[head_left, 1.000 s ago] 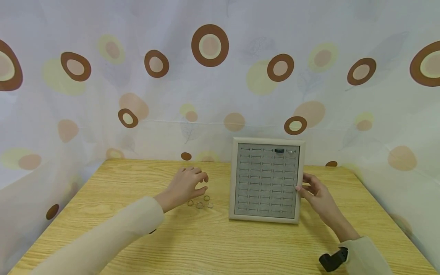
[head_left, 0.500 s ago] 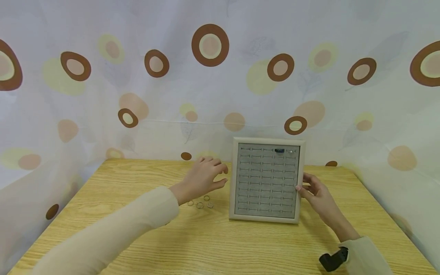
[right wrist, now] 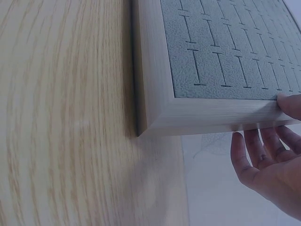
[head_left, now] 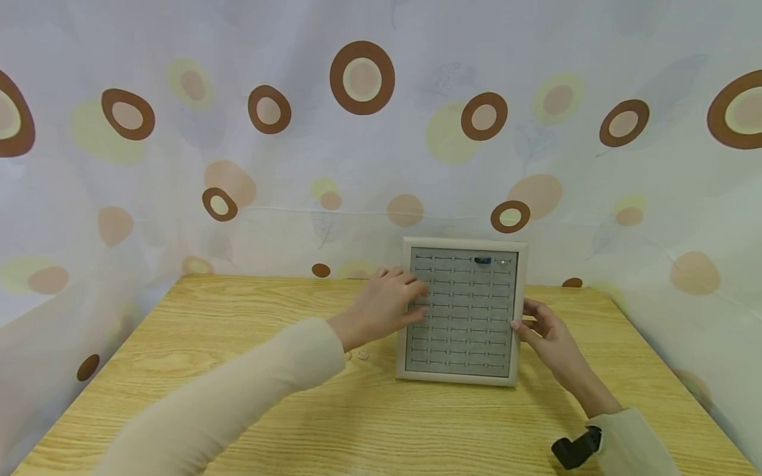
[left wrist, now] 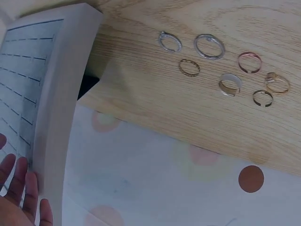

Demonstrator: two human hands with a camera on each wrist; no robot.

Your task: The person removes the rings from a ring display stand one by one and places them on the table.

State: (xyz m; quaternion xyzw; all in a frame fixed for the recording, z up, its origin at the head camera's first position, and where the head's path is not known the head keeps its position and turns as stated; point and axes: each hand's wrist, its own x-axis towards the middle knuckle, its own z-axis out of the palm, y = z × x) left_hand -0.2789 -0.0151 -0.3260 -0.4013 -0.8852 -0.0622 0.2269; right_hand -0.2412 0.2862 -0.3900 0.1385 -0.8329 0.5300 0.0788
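A framed ring display board (head_left: 461, 324) with grey slotted padding stands tilted on the table. Near its top right sit a dark blue ring (head_left: 483, 260) and a silver ring (head_left: 503, 262). My left hand (head_left: 383, 307) hovers at the board's left side, thumb and forefinger apart, with no ring visible between them. The left wrist view shows its other fingers (left wrist: 31, 193) loosely extended beside the frame. My right hand (head_left: 550, 340) grips the board's right edge, thumb on the front; in the right wrist view its fingers (right wrist: 256, 146) lie along the side.
Several loose rings lie on the wooden table (left wrist: 136, 75), among them a rose-coloured ring (left wrist: 249, 62) and a wide silver ring (left wrist: 230, 84). My left sleeve hides most of them from the head camera. A patterned curtain (head_left: 286, 165) hangs behind the table.
My left hand has moved right, from above the loose rings to the board's left side, overlapping it in the head view. My right hand and the board have stayed in place.
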